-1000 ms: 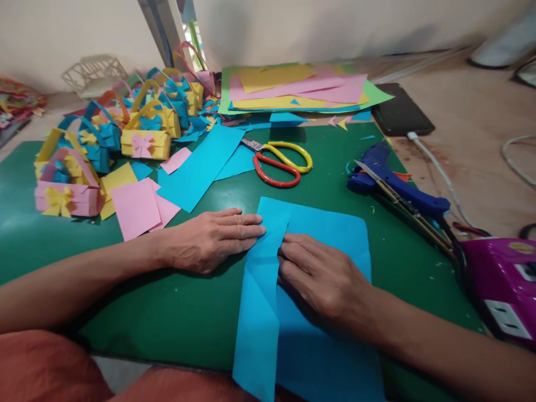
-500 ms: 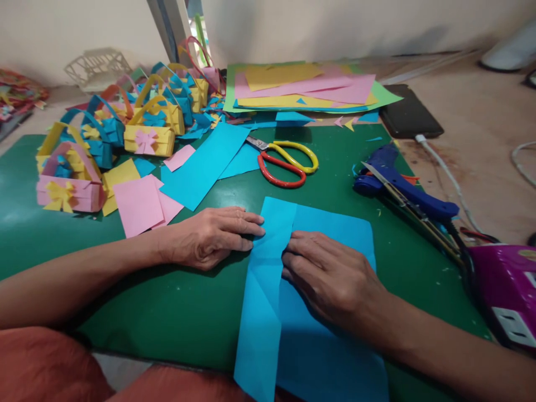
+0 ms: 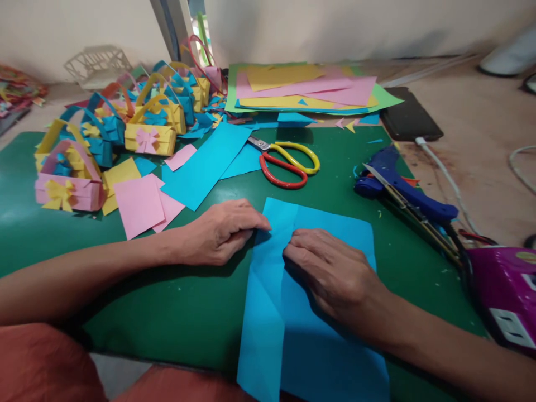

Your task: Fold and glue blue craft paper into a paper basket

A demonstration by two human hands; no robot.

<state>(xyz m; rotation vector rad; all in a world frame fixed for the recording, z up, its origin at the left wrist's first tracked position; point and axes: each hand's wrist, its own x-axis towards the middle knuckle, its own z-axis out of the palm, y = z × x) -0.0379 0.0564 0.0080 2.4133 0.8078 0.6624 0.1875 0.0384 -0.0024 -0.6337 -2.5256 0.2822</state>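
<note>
Our right hand [image 3: 330, 273] is curled narrow on the big blue sheet [image 3: 335, 363], at the edge of its folded flap [image 3: 263, 340]; we cannot tell whether the fingers pinch it. Our left hand [image 3: 228, 231] has its fingers bent close together, tips at the sheet's left edge, any grip likewise unclear. The sheet lies on the green table [image 3: 167, 324]. Beyond it we see scissors [image 3: 271, 147]; right of it, a blue glue gun [image 3: 419, 195]; far to its left, paper baskets [image 3: 164, 143].

no legible lettering, gold label [image 3: 526, 257] on purple box [image 3: 496, 273] unreadable
</note>
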